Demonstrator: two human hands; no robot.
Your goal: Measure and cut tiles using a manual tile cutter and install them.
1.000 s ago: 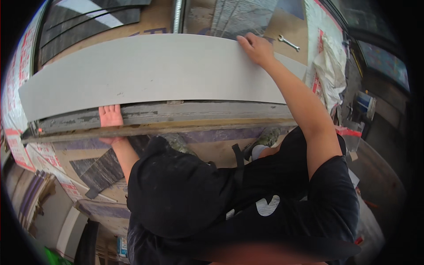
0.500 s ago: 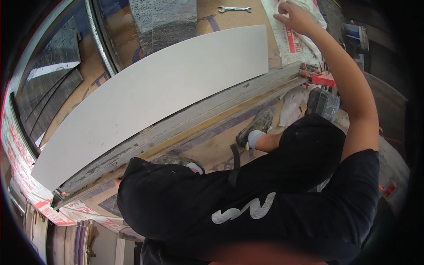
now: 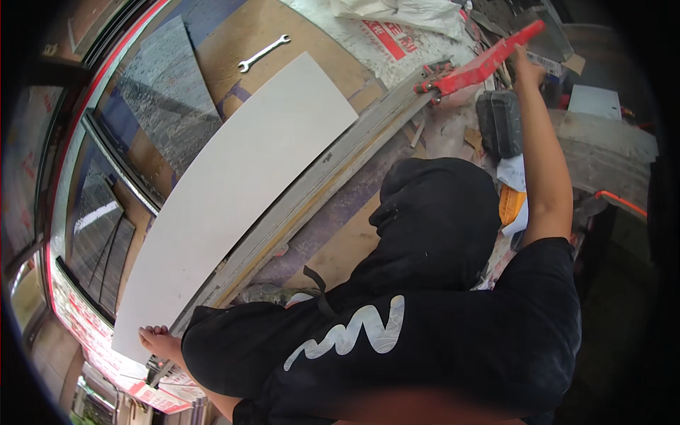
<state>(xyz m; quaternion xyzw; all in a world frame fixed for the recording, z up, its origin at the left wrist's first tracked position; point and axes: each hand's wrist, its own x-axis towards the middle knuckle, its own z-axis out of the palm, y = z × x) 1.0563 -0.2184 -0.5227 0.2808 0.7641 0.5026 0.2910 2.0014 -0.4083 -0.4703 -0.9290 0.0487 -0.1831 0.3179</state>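
Observation:
My left hand [image 3: 157, 342], its fingers curled, rests at the near-left end of a large white panel [image 3: 241, 184] with one curved side. The panel's straight side lies along a long grey rail [image 3: 312, 183] with a red lever [image 3: 489, 65] at its far right end. My right arm is stretched out to that lever. At its underside, near the outer end, is my right hand [image 3: 530, 71]; it seems closed on the lever, with some fingers hidden.
A metal open-end wrench [image 3: 264, 54] lies on brown board beyond the panel. Dark stone-patterned sheets [image 3: 170, 92] lie at the far left. Near my right forearm are a black plastic case [image 3: 499, 124] and a yellow object [image 3: 511, 205]. White sacking [image 3: 397, 21] covers the far side.
My view has turned and my body leans forward. My right hand has moved from the white sacking to the red lever, which now stands at another angle. My left hand has come into view on the panel.

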